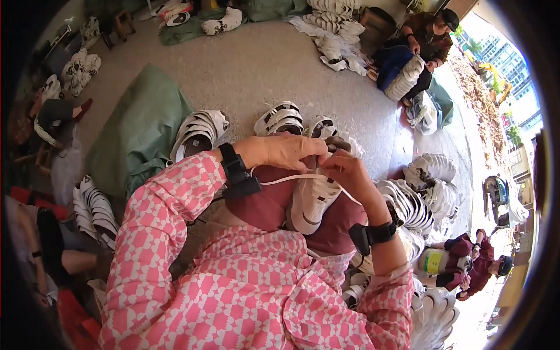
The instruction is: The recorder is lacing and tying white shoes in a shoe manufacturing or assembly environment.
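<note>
A white sneaker (308,204) stands between my knees, its toe toward me. Both my hands are at its upper part, over the lacing. My left hand (286,153) has thumb and fingers pinched together on a white shoelace (287,177), which loops down past the wrist. Close beside it, my right hand (345,168) is also closed, with fingertips pinching the lace at the shoe. Another length of lace trails below the right palm. My fingers hide the eyelets and the exact lace ends. Each wrist wears a black strapped device.
Stacked white shoes (199,131) stand beyond my left forearm, next to a green sack (140,122). More sneakers (280,118) are just past my hands. Nested shoe stacks (408,204) crowd my right side. A co-worker (429,44) sits far right, holding a shoe stack.
</note>
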Demonstrator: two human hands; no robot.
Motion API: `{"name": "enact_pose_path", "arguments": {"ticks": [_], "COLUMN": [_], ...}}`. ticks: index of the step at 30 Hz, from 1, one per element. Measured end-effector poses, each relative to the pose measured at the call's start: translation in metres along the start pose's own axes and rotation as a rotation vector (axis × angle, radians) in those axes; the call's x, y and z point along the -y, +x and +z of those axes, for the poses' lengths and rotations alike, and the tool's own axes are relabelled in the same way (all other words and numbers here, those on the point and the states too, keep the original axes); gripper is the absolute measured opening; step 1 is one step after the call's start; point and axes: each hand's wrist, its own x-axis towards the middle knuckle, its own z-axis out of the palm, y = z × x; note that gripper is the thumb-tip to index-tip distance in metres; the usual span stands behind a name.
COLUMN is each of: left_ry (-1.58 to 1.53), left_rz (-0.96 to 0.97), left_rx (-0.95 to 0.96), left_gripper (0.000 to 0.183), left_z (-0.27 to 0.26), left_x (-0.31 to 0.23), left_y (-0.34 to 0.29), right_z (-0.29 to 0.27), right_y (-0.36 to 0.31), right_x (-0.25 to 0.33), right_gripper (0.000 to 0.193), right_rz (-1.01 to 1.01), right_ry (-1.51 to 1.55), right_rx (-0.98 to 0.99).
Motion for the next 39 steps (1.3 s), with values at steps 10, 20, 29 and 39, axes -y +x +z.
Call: {"name": "enact_pose_path", "arguments": {"ticks": [10,20,29,39], "left_ry": [0.007,-0.084,0.281,-0.119], "left_rz": [-0.081,-0.162,-0.269,-0.393], "left_rx": [-0.027,-0.016,-0.068,0.119], "left_gripper": [0.031,0.033,0.019,0.018], "left_z": [0.004,0.008,0.027,0.011], "left_x": [0.002,-0.010,-0.020,-0.012], "left_y": [0.006,0.007,0.021,0.017], "right_z": [0.018,-0.015,-0.022,-0.063], "right_y": [-0.001,-0.008,-0.026,-0.038], "right_x": [0.001,0.007,-0.008,-0.080], "right_gripper": [0.010,0.008,0.025,0.007], "right_rz": [-0.152,-0.244,0.343,0.021], "right_ry": [-0.063,-0.712,1.055,1.962], "right_rx": [-0.155,-0.260,-0.178,-0.648]}}
